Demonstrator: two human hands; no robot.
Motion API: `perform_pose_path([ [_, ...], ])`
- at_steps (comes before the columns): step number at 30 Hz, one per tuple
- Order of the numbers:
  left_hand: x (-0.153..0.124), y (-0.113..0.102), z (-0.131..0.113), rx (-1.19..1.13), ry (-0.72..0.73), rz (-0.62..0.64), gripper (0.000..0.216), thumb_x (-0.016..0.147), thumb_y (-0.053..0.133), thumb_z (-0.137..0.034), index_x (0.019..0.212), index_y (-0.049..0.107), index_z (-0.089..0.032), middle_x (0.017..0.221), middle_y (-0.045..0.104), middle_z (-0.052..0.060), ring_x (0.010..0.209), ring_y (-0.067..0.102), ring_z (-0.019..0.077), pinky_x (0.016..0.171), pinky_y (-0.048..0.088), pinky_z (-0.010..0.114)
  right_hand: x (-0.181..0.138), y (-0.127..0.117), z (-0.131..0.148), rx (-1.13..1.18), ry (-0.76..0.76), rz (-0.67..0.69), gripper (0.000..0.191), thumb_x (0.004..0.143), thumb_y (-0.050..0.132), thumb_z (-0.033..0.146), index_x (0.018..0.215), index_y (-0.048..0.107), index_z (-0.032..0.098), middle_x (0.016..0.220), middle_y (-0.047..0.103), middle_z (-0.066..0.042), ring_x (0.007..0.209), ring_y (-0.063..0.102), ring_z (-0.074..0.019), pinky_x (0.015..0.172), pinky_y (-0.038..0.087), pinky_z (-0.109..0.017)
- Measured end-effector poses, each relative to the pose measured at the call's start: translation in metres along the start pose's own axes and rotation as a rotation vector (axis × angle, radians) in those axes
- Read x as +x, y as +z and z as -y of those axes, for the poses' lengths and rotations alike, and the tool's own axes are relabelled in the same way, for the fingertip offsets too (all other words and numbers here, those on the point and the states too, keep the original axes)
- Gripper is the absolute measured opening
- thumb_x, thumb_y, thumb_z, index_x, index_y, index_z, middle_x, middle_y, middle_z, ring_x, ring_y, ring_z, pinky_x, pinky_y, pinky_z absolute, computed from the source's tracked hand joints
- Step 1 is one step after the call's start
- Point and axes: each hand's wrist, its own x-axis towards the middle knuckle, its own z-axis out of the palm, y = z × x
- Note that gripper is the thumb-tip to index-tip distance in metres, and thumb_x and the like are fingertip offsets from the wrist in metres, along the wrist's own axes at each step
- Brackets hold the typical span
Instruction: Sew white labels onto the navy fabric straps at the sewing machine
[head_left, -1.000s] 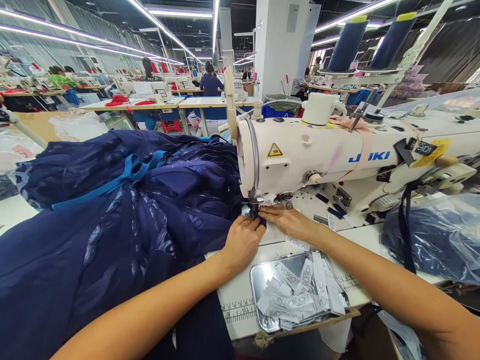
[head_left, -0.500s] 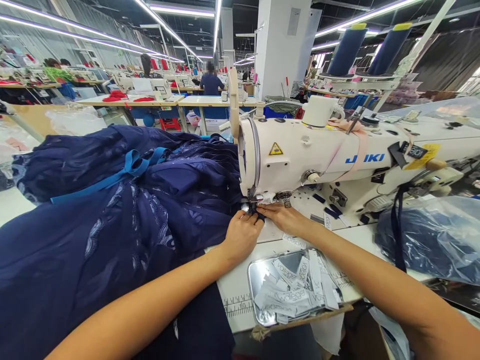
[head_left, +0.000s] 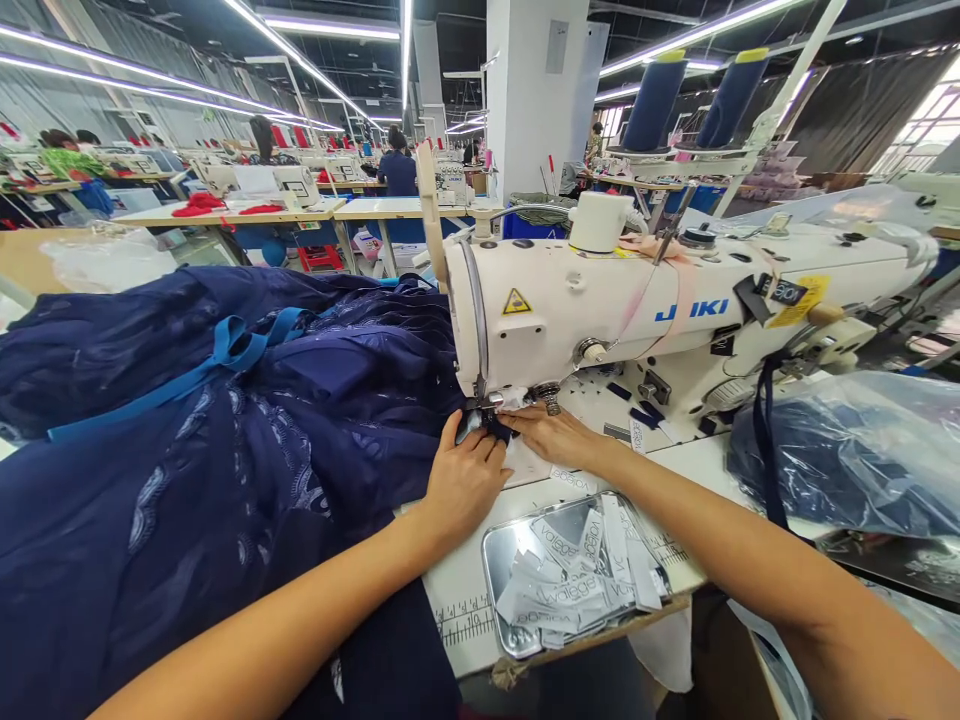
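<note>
Left hand: The left hand [head_left: 466, 490] bends over dark cloth at the needle area, center of the frame, thumb spread from the curled fingers; whether it pinches the cloth cannot be told.
Right hand: The right hand [head_left: 551, 435] reaches in from the lower right, fingers extended close together, tips beside the needle area; a pinch cannot be made out.
Navy cloth: A heap of navy cloth [head_left: 375, 400] with pale patterned trim fills the left and lower left of the frame, its edge running up to the machine head.
Ribbon: A blue ribbon [head_left: 225, 345], looped in a bow, lies across the heap at center left.
Machine: A white sewing machine [head_left: 555, 320] with blue lettering stretches from the center to the right edge.
Tray: A metal tray [head_left: 504, 545] of printed white labels [head_left: 574, 595] sits on the desk [head_left: 454, 590], lower center, between the forearms.
Right side: A clear plastic bag [head_left: 847, 450] holds dark contents; two navy thread cones [head_left: 654, 100] stand at upper right.
Background: A person in dark blue [head_left: 397, 172] appears at upper center.
</note>
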Motion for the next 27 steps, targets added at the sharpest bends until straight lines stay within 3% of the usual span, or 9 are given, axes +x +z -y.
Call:
perform_pose_path([
  [6, -0.008, -0.014, 0.031, -0.054, 0.012, 0.137, 0.027, 0.073, 0.040, -0.001, 0.085, 0.059, -0.015, 0.080, 0.065, 0.007, 0.082, 0.060, 0.0216, 0.095, 0.031, 0.053, -0.004, -0.005, 0.004, 0.048, -0.043, -0.056, 0.026, 0.081, 0.047, 0.020, 0.099, 0.064, 0.012, 0.100, 0.063, -0.011, 0.087, 0.058, -0.0225, 0.079, 0.047, -0.042],
  [10, 0.004, -0.011, 0.062, -0.284, -0.215, 0.233, 0.030, 0.064, 0.038, -0.001, 0.082, 0.057, -0.016, 0.081, 0.065, 0.004, 0.079, 0.060, 0.0184, 0.091, 0.039, 0.043, -0.008, -0.003, 0.014, 0.094, -0.056, -0.053, 0.030, 0.083, 0.049, 0.027, 0.104, 0.062, 0.011, 0.099, 0.059, -0.012, 0.089, 0.054, -0.0230, 0.074, 0.048, -0.038],
  [13, 0.012, -0.010, 0.071, -0.421, -0.376, 0.290, 0.026, 0.066, 0.040, -0.008, 0.086, 0.055, -0.015, 0.078, 0.064, 0.003, 0.074, 0.060, 0.0178, 0.081, 0.046, 0.037, -0.009, 0.001, 0.019, 0.091, -0.049, -0.082, 0.032, 0.086, 0.045, 0.028, 0.107, 0.060, 0.009, 0.098, 0.057, -0.013, 0.089, 0.051, -0.0236, 0.074, 0.047, -0.038],
  [15, 0.012, -0.011, 0.069, -0.422, -0.316, 0.321, 0.030, 0.068, 0.046, -0.015, 0.097, 0.054, -0.015, 0.088, 0.065, 0.005, 0.082, 0.060, 0.0199, 0.088, 0.041, 0.044, -0.008, 0.003, 0.020, 0.099, -0.039, -0.092, 0.032, 0.087, 0.042, 0.027, 0.107, 0.060, 0.009, 0.098, 0.057, -0.012, 0.087, 0.050, -0.0234, 0.074, 0.047, -0.039],
  [19, 0.006, -0.013, 0.059, -0.230, -0.058, 0.311, 0.041, 0.071, 0.052, -0.018, 0.113, 0.050, -0.018, 0.104, 0.061, 0.008, 0.099, 0.054, 0.0246, 0.100, 0.020, 0.057, -0.008, 0.006, 0.017, 0.185, -0.002, -0.109, 0.029, 0.086, 0.041, 0.023, 0.106, 0.061, 0.012, 0.097, 0.056, -0.011, 0.085, 0.051, -0.0216, 0.075, 0.046, -0.039],
  [27, 0.006, -0.011, 0.051, -0.021, 0.118, 0.195, 0.029, 0.080, 0.047, -0.017, 0.108, 0.054, -0.016, 0.099, 0.060, 0.009, 0.095, 0.053, 0.0230, 0.096, 0.027, 0.052, -0.009, 0.013, 0.009, 0.408, 0.030, -0.187, 0.025, 0.084, 0.044, 0.017, 0.100, 0.063, 0.018, 0.099, 0.059, -0.008, 0.091, 0.054, -0.0193, 0.080, 0.044, -0.039],
])
